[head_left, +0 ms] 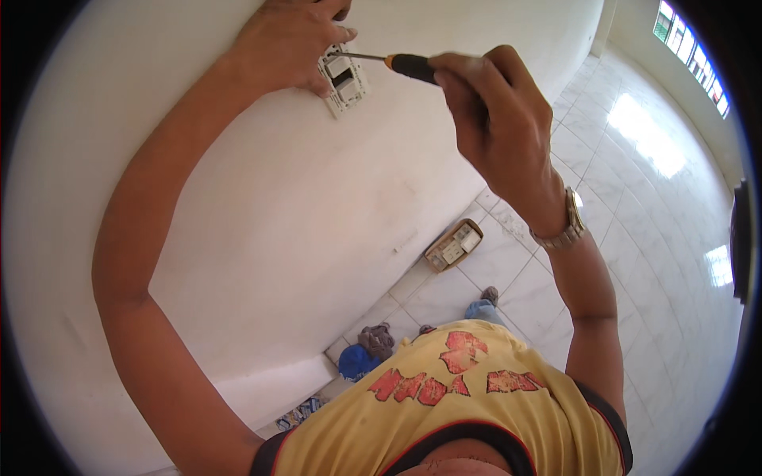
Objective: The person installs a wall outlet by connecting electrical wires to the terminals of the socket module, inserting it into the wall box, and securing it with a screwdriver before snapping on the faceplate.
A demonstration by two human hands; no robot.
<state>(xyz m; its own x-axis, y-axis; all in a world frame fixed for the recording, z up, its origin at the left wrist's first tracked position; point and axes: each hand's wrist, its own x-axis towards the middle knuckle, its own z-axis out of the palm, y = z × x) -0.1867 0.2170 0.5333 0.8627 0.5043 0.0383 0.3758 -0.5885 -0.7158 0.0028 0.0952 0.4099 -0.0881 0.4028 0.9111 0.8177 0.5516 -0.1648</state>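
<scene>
A white wall switch frame (345, 79) with rocker modules sits against the pale wall at the top. My left hand (290, 49) grips its upper left side, thumb by the lower left edge and fingers over the top. In my right hand (500, 107) is a screwdriver (409, 67) with a black and orange handle, closed in the fingers. The thin shaft points left, and its tip meets the upper part of the frame. Whether the tip sits in a screw is too small to tell.
On the tiled floor below, beside the wall, stands a small brown box (454, 246) with white electrical fittings in it. A blue item (359, 362) and a dark grey cloth-like bundle (376, 340) lie near the wall's foot. A barred window (692, 55) is at the far right.
</scene>
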